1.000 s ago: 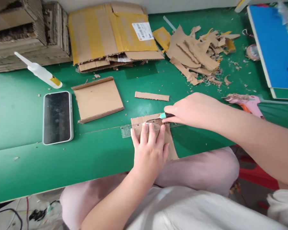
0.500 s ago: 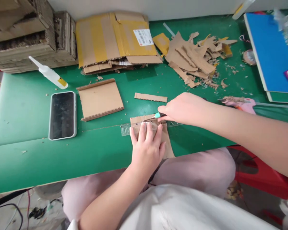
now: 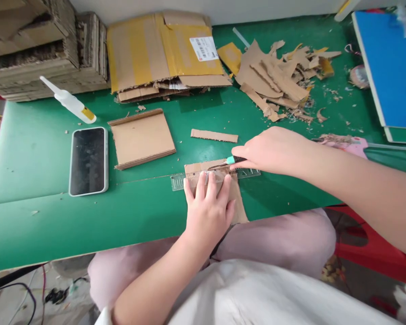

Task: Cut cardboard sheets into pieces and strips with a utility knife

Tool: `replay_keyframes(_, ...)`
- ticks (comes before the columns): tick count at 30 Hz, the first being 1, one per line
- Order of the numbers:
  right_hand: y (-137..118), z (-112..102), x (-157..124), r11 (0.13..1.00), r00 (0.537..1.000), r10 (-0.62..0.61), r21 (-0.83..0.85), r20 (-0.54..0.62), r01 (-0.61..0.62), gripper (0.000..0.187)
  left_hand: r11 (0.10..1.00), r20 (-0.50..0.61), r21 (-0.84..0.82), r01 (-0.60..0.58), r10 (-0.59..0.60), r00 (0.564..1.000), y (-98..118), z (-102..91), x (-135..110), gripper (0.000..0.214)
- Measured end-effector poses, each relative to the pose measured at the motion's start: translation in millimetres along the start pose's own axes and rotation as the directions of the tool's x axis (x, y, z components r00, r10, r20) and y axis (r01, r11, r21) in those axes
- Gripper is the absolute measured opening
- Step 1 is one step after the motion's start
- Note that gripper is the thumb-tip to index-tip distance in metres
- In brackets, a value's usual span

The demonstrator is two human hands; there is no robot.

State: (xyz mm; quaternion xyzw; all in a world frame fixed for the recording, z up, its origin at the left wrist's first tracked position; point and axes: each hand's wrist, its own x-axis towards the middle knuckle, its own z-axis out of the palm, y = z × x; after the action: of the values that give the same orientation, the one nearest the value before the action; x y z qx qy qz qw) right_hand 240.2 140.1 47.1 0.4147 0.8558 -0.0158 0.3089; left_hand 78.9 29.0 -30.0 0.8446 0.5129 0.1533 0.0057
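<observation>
My left hand point(image 3: 208, 205) lies with fingers spread on a clear plastic ruler point(image 3: 177, 182). The ruler crosses a piece of brown cardboard point(image 3: 239, 205) near the table's front edge, partly hidden under the hand. My right hand point(image 3: 270, 149) is closed around a craft knife point(image 3: 230, 160) with a teal collar and black handle. Its thin blade points left and meets the cardboard along the ruler's far edge, just beyond my left fingertips. Behind them rests a narrow cardboard strip point(image 3: 214, 135).
A phone point(image 3: 88, 161), a white bottle point(image 3: 73, 107) and a shallow cardboard tray point(image 3: 144, 137) are on the left. Flattened boxes point(image 3: 138, 54) and torn scraps point(image 3: 274, 76) occupy the back. A pink glue gun point(image 3: 357, 145) and a blue board point(image 3: 385, 67) lie right.
My right hand has drawn the craft knife rightward along the ruler. My left hand stays in place on the ruler. The view has shifted slightly.
</observation>
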Motion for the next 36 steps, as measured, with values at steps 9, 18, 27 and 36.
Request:
replay_keyframes(9,-6.6,1.1,-2.7,1.000,1.000,0.014,-0.022,-0.019,-0.014,0.043,1.000,0.028,0.003,0.002,-0.002,1.000,0.3,0.0,-0.4,0.043)
replay_keyframes(18,-8.2,-4.0,-2.0,1.000,1.000,-0.001,-0.019,-0.009,0.001,0.042,1.000,0.018,0.013,-0.009,0.009,1.000,-1.0,2.1,-1.3,0.045)
replay_keyframes(27,2.7,7.8,-7.1,0.999,0.999,0.037,-0.024,-0.032,-0.037,0.048,1.000,0.028,0.019,-0.005,0.004,1.000,-0.4,-0.1,-1.2,0.045)
replay_keyframes(36,-0.1,8.2,-4.8,0.999,0.999,0.029,-0.015,-0.035,-0.030,0.045,1.000,0.055,0.013,-0.008,0.007,0.998,-0.2,-2.2,-0.2,0.045)
